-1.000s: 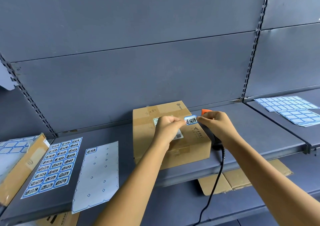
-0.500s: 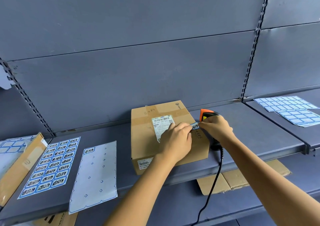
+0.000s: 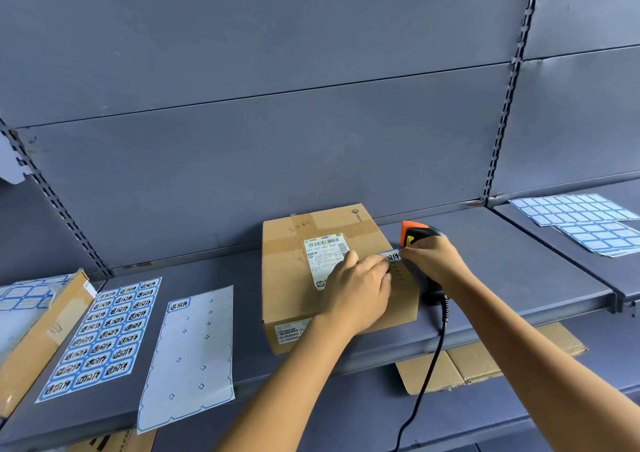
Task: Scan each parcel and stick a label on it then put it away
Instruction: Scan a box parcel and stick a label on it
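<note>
Black coiled cable runs up from six o'clock, past the front lip of the grey metal shelf, to a scanner with an orange nose. Below that lip, at five o'clock, flattened cardboard lies on a lower level. On the shelf at eight o'clock lie a nearly stripped backing sheet with one sticker at its top corner and, to its nine o'clock, a full sticker sheet of blue-bordered labels. A tilted carton leans at the far left edge.

The parcel, a brown taped box, sits flat on the shelf at the centre, with a white shipping slip on top. The left hand rests on the parcel's top, fingers curled, pinching the left end of a blue-bordered label. The right hand pinches the label's other end at the parcel's three o'clock edge. The scanner stands just behind this hand, partly hidden by it.

Farther off at two o'clock lie blank sheets of labels. The slotted back panel rises behind.
</note>
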`<state>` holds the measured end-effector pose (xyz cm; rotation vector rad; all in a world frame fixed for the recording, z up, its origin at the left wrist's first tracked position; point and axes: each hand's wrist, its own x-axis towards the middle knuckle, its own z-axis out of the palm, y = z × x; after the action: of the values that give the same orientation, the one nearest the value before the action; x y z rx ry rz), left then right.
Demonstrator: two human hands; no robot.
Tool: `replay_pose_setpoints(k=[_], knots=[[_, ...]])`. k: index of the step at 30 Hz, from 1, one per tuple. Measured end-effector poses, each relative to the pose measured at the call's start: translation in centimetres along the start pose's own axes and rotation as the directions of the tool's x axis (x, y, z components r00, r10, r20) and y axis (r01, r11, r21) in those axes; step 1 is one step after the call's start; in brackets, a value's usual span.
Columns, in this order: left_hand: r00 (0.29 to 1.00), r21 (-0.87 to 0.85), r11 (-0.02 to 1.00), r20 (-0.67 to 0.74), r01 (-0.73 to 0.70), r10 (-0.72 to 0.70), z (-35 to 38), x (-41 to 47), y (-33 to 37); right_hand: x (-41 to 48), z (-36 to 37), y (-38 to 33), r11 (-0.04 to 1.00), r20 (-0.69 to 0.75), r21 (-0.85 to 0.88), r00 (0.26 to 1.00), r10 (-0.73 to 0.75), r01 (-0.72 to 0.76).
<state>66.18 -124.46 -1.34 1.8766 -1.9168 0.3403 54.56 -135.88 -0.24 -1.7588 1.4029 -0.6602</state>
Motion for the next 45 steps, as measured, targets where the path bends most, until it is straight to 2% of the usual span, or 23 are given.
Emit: replay_pose_setpoints(k=[3,6,12,14,16,19,20,22,23,24,25,26,27,28,30,31,32,33,40,45], knots=[[0.993,-0.003,1.000,0.117,0.020,-0.019,-0.1,0.4,0.2,0.0,0.1,0.2,0.999,0.028,0.050,1.000,0.014,-0.015],[0.974,0.085,0.996,0.218,0.038,-0.056,0.0,1.1,0.8,0.0,0.2,0.3,0.994,0.045,0.106,0.999,-0.002,-0.002],[0.985,0.198,0.980,0.172,-0.003,-0.032,0.8,0.9,0.5,-1.3,0.7,0.9,0.983,-0.026,0.119,0.991,-0.134,0.136],[0.986,0.198,0.980,0.167,-0.013,-0.020,0.9,0.9,0.3,-2.2,1.0,1.0,0.973,0.057,0.215,0.994,-0.093,0.079],[0.977,0.161,0.987,0.214,-0.014,-0.021,0.9,0.9,0.2,-3.2,1.3,1.0,0.957,0.204,0.282,0.979,0.005,-0.064],[0.968,0.161,0.987,0.247,0.008,-0.048,0.3,1.2,0.3,-4.3,0.9,0.5,0.948,0.330,0.268,0.941,0.076,-0.170],[0.959,0.128,0.991,0.275,0.031,-0.066,0.2,1.3,0.4,-4.6,0.8,0.2,0.936,0.347,0.300,0.935,0.074,-0.185],[0.960,-0.064,0.991,0.264,0.118,-0.097,-0.9,1.2,0.8,-4.9,0.7,0.1,0.896,0.361,0.377,0.928,0.090,-0.234],[0.978,-0.185,0.969,0.154,0.165,-0.137,-1.5,0.8,0.7,-4.9,0.9,0.2,0.875,0.367,0.410,0.925,0.100,-0.258],[0.972,-0.301,0.929,-0.030,0.215,-0.234,-2.3,0.1,0.3,-5.1,1.1,0.2,0.868,0.369,0.416,0.923,0.110,-0.270],[0.900,-0.376,0.883,-0.216,0.281,-0.378,-3.4,-0.7,-0.4,-5.1,1.4,0.3,0.870,0.373,0.408,0.920,0.119,-0.278],[0.781,-0.408,0.829,-0.336,0.382,-0.526,-4.3,-1.6,-1.7,-5.3,1.7,0.2,0.868,0.379,0.408,0.918,0.120,-0.282],[0.669,-0.413,0.750,-0.352,0.516,-0.654,-5.3,-2.5,-3.3,-5.2,2.0,0.3,0.864,0.377,0.412,0.917,0.130,-0.291],[0.587,-0.411,0.633,-0.250,0.656,-0.770,-6.1,-3.4,-5.0,-5.4,2.1,0.1,0.852,0.372,0.424,0.917,0.147,-0.309],[0.477,-0.397,0.405,0.098,0.824,-0.873,-7.0,-4.9,-7.5,-5.6,2.6,-0.1,0.833,0.375,0.453,0.915,0.147,-0.319],[0.461,-0.416,0.335,0.249,0.845,-0.852,-7.2,-5.5,-7.8,-5.9,2.8,-0.2,0.832,0.386,0.455,0.912,0.136,-0.317],[0.470,-0.452,0.302,0.325,0.840,-0.821,-7.0,-5.9,-7.9,-6.1,3.0,-0.4,0.831,0.393,0.461,0.911,0.122,-0.310],[0.486,-0.478,0.300,0.334,0.826,-0.808,-6.5,-6.3,-7.8,-6.3,3.2,-0.5,0.824,0.387,0.478,0.915,0.112,-0.303],[0.507,-0.655,0.266,0.208,0.707,-0.836,-6.8,-8.8,-8.1,-8.3,2.2,-1.5,0.729,0.433,0.605,0.900,0.035,-0.320],[0.460,-0.817,0.147,0.157,0.558,-0.874,-8.3,-9.2,-9.3,-9.9,-0.5,-0.3,0.656,0.313,0.717,0.950,0.000,-0.236]])
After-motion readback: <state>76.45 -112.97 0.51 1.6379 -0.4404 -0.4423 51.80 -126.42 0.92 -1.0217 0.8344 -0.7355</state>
